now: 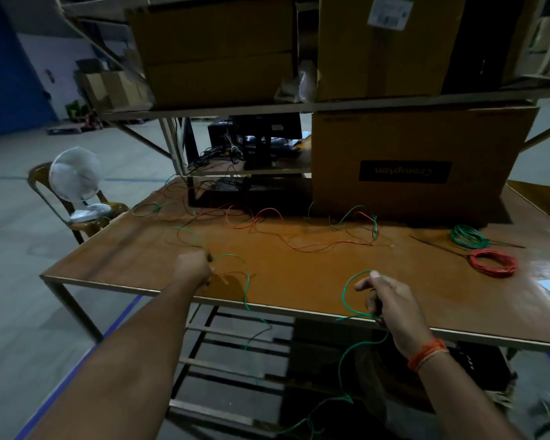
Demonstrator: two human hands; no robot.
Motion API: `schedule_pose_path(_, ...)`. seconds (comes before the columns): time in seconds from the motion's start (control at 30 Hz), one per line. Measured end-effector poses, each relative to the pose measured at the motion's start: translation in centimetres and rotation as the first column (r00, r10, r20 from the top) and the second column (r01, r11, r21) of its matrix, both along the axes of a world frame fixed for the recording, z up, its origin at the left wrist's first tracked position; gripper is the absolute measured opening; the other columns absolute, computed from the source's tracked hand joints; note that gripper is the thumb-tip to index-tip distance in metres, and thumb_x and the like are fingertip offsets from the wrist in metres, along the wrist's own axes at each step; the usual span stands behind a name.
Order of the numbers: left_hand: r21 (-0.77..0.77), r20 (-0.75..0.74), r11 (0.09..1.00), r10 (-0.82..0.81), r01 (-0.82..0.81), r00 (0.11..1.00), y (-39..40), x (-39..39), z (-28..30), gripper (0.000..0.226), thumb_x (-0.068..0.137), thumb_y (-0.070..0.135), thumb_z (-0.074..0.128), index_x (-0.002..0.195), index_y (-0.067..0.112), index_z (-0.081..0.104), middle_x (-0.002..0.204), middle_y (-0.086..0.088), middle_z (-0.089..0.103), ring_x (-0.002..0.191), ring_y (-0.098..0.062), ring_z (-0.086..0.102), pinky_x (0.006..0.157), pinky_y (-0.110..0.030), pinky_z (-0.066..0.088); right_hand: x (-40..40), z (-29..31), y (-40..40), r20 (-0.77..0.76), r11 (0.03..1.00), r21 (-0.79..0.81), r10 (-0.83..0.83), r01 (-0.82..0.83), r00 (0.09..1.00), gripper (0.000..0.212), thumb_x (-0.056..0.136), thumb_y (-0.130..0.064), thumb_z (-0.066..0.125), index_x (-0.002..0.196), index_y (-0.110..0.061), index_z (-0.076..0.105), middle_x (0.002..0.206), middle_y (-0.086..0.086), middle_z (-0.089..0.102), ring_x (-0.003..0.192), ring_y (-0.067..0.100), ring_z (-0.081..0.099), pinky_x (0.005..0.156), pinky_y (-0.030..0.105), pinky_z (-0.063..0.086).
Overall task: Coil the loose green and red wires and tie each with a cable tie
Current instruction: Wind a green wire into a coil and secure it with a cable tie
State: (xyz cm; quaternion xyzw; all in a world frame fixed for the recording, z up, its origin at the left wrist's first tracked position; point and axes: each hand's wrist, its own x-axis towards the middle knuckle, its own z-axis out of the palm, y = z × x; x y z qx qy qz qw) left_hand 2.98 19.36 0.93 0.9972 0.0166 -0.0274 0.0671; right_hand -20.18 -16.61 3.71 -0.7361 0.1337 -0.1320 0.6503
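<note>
hands both grip green wire (pixel 247 290): left hand (pixel 193 267), right hand (pixel 386 300), over table (pixel 299 274).

I'm seeing both forearms bare, no sleeves showing anywhere. The right hand (pixel 391 300) is wearing an orange thread band (pixel 426 354) around its wrist. The left hand (pixel 192 268) isn't wearing anything.

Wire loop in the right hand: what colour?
Green wire, pinched in the right hand; head view.
</note>
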Motion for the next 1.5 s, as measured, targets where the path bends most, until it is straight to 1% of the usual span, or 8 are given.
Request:
schedule_pose_path(0.1, 0.060, -0.045, 0.985, -0.158, 0.161, 0.986, -2.9, -1.7, 1.5, 0.027, 0.100, 0.032, 0.059, 0.089, 0.011, 0.072, 0.092, -0.012, 0.071, 0.081, -0.024, 0.067, 0.067, -0.029, 0.050, 0.1, -0.1, 0.5, 0.009, 1.000, -0.001, 0.006, -0.006, 1.000, 0.045, 0.107, -0.035, 0.039, 0.087, -0.009, 0.070, 0.058, 0.007, 0.047, 0.051, 0.013, 0.039, 0.052, 0.028, 0.029)
schedule_pose_path(0.17, -0.219, -0.146, 0.919, -0.362, 0.327, 0.921, -6.5, -4.1, 3.1, 0.038, 0.104, 0.033, 0.056, 0.071, 0.017, 0.063, 0.076, -0.004, 0.066, 0.062, -0.010, 0.060, 0.057, -0.021, 0.045, 0.2, 0.0, 1.0, 0.014, 1.000, 0.003, 0.020, -0.020, 1.000, 0.045, 0.107, -0.034, 0.039, 0.087, -0.007, 0.069, 0.058, 0.007, 0.047, 0.052, 0.014, 0.039, 0.053, 0.029, 0.029)
schedule_pose_path(0.33, -0.934, -0.164, 0.340, -0.673, 0.106, 0.721, -13.7, -9.2, 5.2, 0.021, 0.105, 0.024, 0.055, 0.098, 0.007, 0.067, 0.083, -0.002, 0.065, 0.073, -0.009, 0.061, 0.069, -0.019, 0.052, 1.1, -0.3, 2.3, 0.022, 0.999, 0.027, 0.037, -0.038, 0.999, 0.044, 0.106, -0.033, 0.041, 0.085, -0.007, 0.069, 0.054, 0.005, 0.045, 0.050, 0.014, 0.037, 0.050, 0.027, 0.027)
schedule_pose_path(0.53, -0.978, -0.114, 0.207, -0.570, 0.008, 0.813, -18.9, -11.7, 5.2, 0.020, 0.103, 0.021, 0.058, 0.097, 0.005, 0.070, 0.072, -0.001, 0.068, 0.066, -0.008, 0.064, 0.067, -0.020, 0.053, 0.9, -0.1, 3.6, -0.021, 0.973, 0.066, 0.222, -0.220, 0.975, 0.037, 0.105, -0.036, 0.044, 0.097, -0.011, 0.071, 0.054, 0.000, 0.048, 0.047, 0.007, 0.041, 0.047, 0.021, 0.031)
schedule_pose_path(0.77, -0.947, -0.148, 0.321, -0.462, 0.010, 0.874, -20.3, -12.5, 6.1, 0.037, 0.105, 0.025, 0.055, 0.095, -0.008, 0.067, 0.084, -0.017, 0.070, 0.065, -0.015, 0.068, 0.071, -0.028, 0.060, 1.2, -1.1, 1.8, -0.120, 0.973, -0.152, 0.159, -0.176, 0.980, 0.024, 0.097, -0.019, 0.061, 0.078, -0.009, 0.073, 0.051, -0.004, 0.048, 0.050, 0.012, 0.042, 0.050, 0.026, 0.030)
schedule_pose_path(0.9, -0.809, -0.016, 0.563, -0.305, 0.167, 0.952, -19.6, -11.9, 5.7, 0.032, 0.105, 0.027, 0.055, 0.087, 0.005, 0.070, 0.078, -0.008, 0.070, 0.066, -0.017, 0.066, 0.064, -0.029, 0.059, -0.1, -0.1, -0.3, -0.224, 0.850, -0.426, 0.232, -0.309, 0.947, 0.045, 0.101, -0.028, 0.056, 0.058, -0.013, 0.061, 0.043, -0.007, 0.049, 0.040, 0.006, 0.041, 0.047, 0.024, 0.032)
schedule_pose_path(1.07, -0.402, 0.204, 0.892, -0.130, 0.204, 0.970, -18.6, -11.1, 5.0, 0.018, 0.098, 0.037, 0.061, 0.096, 0.022, 0.070, 0.092, 0.003, 0.068, 0.082, -0.014, 0.061, 0.060, -0.027, 0.040, -0.9, 1.2, -1.7, -0.224, 0.819, -0.433, 0.307, -0.377, 0.925, 0.030, 0.103, -0.028, 0.051, 0.089, -0.014, 0.073, 0.056, -0.004, 0.060, 0.046, 0.002, 0.049, 0.053, 0.022, 0.039)
schedule_pose_path(1.5, -0.927, -0.066, 0.326, -0.631, 0.187, 0.773, -20.9, -16.5, 3.6, 0.014, 0.105, 0.021, 0.054, 0.102, 0.016, 0.066, 0.094, 0.000, 0.068, 0.092, -0.015, 0.062, 0.084, -0.033, 0.046, -1.7, 1.7, -2.6, -0.093, 0.843, -0.331, 0.419, -0.425, 0.903, 0.030, 0.105, -0.025, 0.046, 0.095, -0.008, 0.069, 0.079, 0.003, 0.071, 0.079, 0.016, 0.067, 0.086, 0.040, 0.050)
